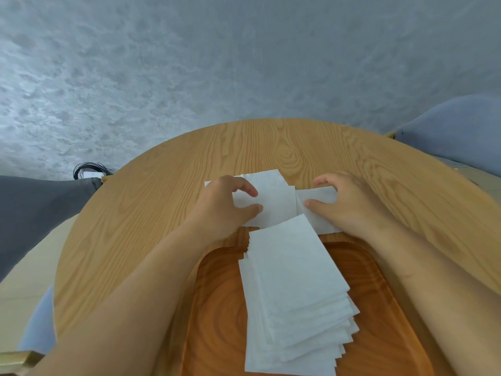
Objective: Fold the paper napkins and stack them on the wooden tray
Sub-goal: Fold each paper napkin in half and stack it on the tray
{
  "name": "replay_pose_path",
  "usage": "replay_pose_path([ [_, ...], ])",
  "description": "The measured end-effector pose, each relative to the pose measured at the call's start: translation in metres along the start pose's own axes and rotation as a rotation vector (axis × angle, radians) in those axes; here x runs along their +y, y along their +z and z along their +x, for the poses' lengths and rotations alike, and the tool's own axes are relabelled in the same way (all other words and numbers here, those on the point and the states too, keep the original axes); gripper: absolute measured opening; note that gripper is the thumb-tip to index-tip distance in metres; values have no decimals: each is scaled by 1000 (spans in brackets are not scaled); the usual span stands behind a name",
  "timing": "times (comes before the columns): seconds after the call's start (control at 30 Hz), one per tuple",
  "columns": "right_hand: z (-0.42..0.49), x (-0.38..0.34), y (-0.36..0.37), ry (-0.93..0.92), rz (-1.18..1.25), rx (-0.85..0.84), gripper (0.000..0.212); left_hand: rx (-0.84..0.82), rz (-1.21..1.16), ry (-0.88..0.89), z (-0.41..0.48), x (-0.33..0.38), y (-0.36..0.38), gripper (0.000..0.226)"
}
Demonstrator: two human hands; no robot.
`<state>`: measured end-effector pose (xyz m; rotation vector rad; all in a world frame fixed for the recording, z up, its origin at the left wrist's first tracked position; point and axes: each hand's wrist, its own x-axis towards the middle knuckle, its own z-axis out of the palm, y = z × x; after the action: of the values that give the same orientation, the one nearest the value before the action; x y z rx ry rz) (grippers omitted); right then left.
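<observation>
We're folding a napkin (273, 204) on the counter (162, 213).
Left grip (225, 204) and right grip (349, 202) are both pinching it; nearer us, the stack (292, 280) is lying on the wooden tray (222, 308).

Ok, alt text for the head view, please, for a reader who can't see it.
A left hand and right hand rest curled on loose white napkins on a round wooden table, just beyond a wooden tray holding a fanned stack of folded napkins.
</observation>
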<state>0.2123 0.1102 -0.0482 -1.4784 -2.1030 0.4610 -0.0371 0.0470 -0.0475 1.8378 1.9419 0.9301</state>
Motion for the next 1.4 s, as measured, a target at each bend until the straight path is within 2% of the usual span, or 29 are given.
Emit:
replay_pose_path([
  [0.07, 1, 3, 0, 47, -46, -12, 53, -27, 62, -25, 1, -1, 1, 28],
  [0.2, 1, 2, 3, 29, 4, -3, 49, -63, 114, -33, 0, -2, 1, 39],
  [0.5, 3, 1, 9, -24, 1, -9, 34, -76, 13, 63, -1, 4, 1, 36],
  [0.7, 4, -3, 14, 21, 296, -16, 13, -76, -3, 85, -2, 5, 1, 32],
  [0.77, 4, -4, 16, -1, 330, -29, 17, -74, 1, 84, -2, 6, 0, 32],
  [0.9, 3, -2, 13, -41, 93, -29, 49, -77, 10, 84, -2, 5, 1, 32],
  [0.97, 3, -3, 11, -24, 31, -66, 58, -79, 45, 83, -2, 4, 1, 31],
  [1.17, 3, -1, 12, -86, 71, -48, 50, -53, 163, 22, 2, -1, 0, 41],
  [1.4, 4, 2, 19, -142, 190, -64, 42, -49, 139, 14, 2, 2, -1, 54],
])
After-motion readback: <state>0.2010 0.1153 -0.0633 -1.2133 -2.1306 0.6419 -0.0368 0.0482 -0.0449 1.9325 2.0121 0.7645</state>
